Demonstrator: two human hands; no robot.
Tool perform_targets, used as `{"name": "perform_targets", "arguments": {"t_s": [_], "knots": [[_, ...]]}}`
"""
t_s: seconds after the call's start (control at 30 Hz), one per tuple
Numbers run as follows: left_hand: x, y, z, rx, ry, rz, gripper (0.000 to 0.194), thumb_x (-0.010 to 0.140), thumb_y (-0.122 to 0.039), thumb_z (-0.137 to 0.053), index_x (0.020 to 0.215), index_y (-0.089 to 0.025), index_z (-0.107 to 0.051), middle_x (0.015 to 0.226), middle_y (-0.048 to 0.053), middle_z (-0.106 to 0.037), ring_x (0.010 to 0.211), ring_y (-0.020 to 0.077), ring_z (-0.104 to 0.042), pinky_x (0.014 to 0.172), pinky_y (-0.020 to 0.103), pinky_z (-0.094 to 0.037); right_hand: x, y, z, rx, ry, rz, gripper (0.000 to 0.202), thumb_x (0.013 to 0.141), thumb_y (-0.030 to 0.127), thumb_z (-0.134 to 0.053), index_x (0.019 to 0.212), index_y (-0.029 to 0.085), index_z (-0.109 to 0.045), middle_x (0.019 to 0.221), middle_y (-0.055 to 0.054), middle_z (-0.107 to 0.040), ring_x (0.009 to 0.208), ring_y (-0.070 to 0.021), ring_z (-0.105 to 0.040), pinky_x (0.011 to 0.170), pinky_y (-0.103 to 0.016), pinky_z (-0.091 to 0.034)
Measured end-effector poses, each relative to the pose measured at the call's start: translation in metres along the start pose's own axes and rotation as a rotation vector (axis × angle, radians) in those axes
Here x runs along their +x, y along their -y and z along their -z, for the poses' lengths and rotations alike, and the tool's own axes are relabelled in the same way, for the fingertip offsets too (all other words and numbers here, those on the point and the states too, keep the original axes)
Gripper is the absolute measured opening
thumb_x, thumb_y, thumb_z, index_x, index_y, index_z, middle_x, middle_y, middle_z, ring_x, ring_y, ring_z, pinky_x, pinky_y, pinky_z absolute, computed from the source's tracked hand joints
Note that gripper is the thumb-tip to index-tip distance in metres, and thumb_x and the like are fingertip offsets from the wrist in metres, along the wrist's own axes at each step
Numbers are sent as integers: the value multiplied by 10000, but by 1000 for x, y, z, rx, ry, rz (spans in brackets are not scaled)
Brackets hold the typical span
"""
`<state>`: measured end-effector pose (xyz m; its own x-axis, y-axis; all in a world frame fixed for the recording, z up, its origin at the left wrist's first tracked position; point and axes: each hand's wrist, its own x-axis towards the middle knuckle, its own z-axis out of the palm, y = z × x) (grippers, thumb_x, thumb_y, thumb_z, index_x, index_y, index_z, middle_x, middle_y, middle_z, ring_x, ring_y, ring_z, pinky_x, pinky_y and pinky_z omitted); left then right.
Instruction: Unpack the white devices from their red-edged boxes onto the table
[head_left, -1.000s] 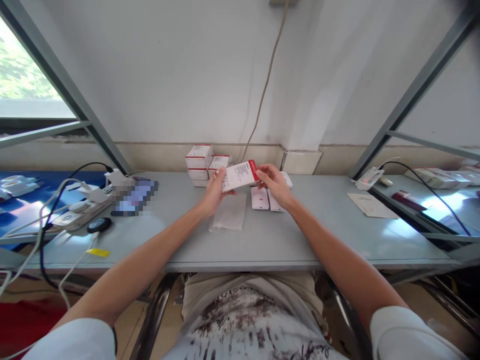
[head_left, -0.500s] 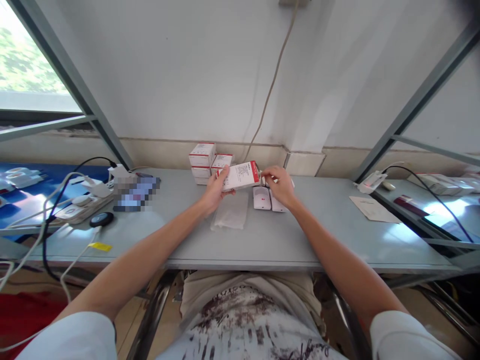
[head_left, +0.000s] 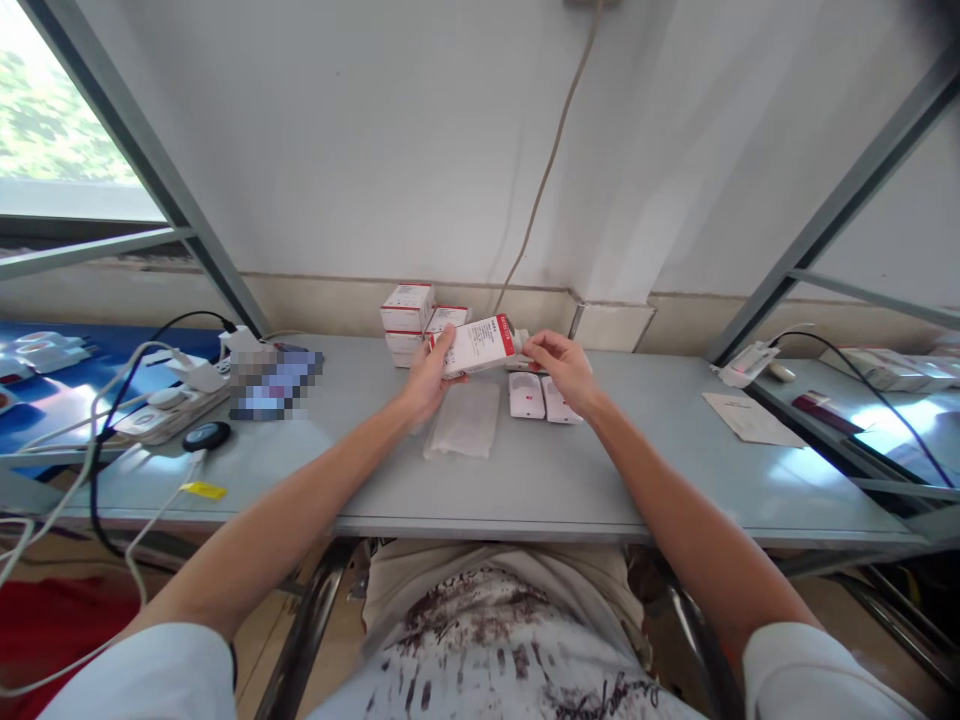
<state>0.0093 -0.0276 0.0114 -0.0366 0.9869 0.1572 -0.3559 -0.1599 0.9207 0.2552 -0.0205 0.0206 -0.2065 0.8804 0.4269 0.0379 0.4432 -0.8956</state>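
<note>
My left hand [head_left: 433, 374] is wrapped round a white and red cardboard box [head_left: 478, 346], held tilted above the table with its right end raised. At that end a flap [head_left: 521, 340] stands out, and the fingertips of my right hand [head_left: 561, 366] are pinched together there; what lies between them is too small to make out. Below the right hand lie two white plastic devices [head_left: 526, 396] side by side, each with a small red mark. A translucent plastic bag [head_left: 465, 422] rests flat under the box.
Several similar boxes [head_left: 407, 308] are stacked against the wall behind my left hand. A phone [head_left: 276, 384], a black round puck [head_left: 206, 436], and a power strip [head_left: 169, 412] with cables lie at the left. At the right are a paper sheet [head_left: 752, 418] and a white adapter [head_left: 746, 363].
The box's right end has tipped up slightly, and its end flap shows more. My right hand has shifted slightly at that end, uncovering more of the second white device.
</note>
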Motion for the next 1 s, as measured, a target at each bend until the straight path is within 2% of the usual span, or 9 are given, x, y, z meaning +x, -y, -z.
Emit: {"name": "perform_targets", "arguments": {"t_s": [0.13, 0.27, 0.33, 0.5, 0.6, 0.67, 0.77, 0.9, 1.0], "knots": [[-1, 1, 1, 24, 22, 15, 469, 955, -634, -781, 1137, -204, -743, 1188, 139, -818, 889, 240, -772, 552, 294, -572, -4, 5, -4, -103, 24, 55, 342, 914, 528, -795, 1174, 310, -836, 992, -20, -720, 840, -179, -614, 824, -360, -566], [-1, 2, 0, 43, 27, 7, 498, 942, -662, -781, 1117, -199, -725, 1113, 137, -820, 902, 248, -774, 558, 296, -567, -6, 10, -4, -147, 16, 55, 545, 906, 481, -787, 1432, 347, -746, 1027, -5, -708, 763, -156, -579, 766, -349, -557], [-2, 3, -1, 57, 33, -5, 525, 917, -681, -797, 1103, -198, -708, 1079, 136, -818, 897, 252, -773, 551, 289, -557, -5, 9, -4, -150, 26, 42, 590, 893, 448, -781, 1469, 341, -712, 1018, -2, -716, 744, -155, -575, 736, -344, -547], [-6, 5, -3, 100, 38, -70, 561, 878, -713, -818, 1084, -211, -676, 1041, 118, -806, 858, 237, -760, 543, 280, -549, -1, 2, -6, -161, -26, 66, 432, 834, 457, -820, 1215, 278, -724, 998, -25, -735, 762, -176, -594, 712, -346, -532], [-8, 4, -3, 157, 39, -162, 559, 863, -727, -828, 1086, -241, -666, 900, 54, -768, 733, 194, -717, 524, 268, -537, 0, -1, -6, -212, 21, 91, 250, 843, 459, -799, 967, 262, -709, 975, -30, -726, 806, -192, -612, 742, -360, -537], [-10, 4, -4, 201, 52, -216, 561, 859, -744, -824, 1081, -253, -668, 827, 23, -733, 653, 171, -673, 509, 269, -534, 0, -2, -6, -168, 45, 83, 262, 884, 497, -761, 859, 264, -645, 934, -27, -711, 842, -208, -639, 771, -375, -560], [-12, 3, -8, 217, 60, -220, 559, 869, -756, -805, 1081, -256, -674, 836, 24, -732, 652, 170, -664, 518, 280, -547, 2, -7, -4, -63, -46, 51, 368, 934, 603, -710, 844, 274, -573, 877, -16, -674, 832, -214, -654, 777, -391, -594], [-12, 1, -12, 182, 34, -195, 537, 889, -734, -796, 1082, -249, -670, 906, 50, -757, 733, 188, -701, 536, 274, -557, 9, -14, 0, 55, -247, -10, 464, 898, 707, -726, 907, 281, -542, 868, 4, -620, 804, -200, -647, 753, -391, -618], [-12, 0, -12, 152, 11, -197, 532, 887, -721, -810, 1067, -244, -657, 922, 56, -766, 737, 183, -703, 524, 257, -559, 10, -14, 1, 110, -272, -67, 557, 885, 815, -678, 941, 291, -498, 907, 2, -629, 835, -209, -673, 728, -389, -635]]}}
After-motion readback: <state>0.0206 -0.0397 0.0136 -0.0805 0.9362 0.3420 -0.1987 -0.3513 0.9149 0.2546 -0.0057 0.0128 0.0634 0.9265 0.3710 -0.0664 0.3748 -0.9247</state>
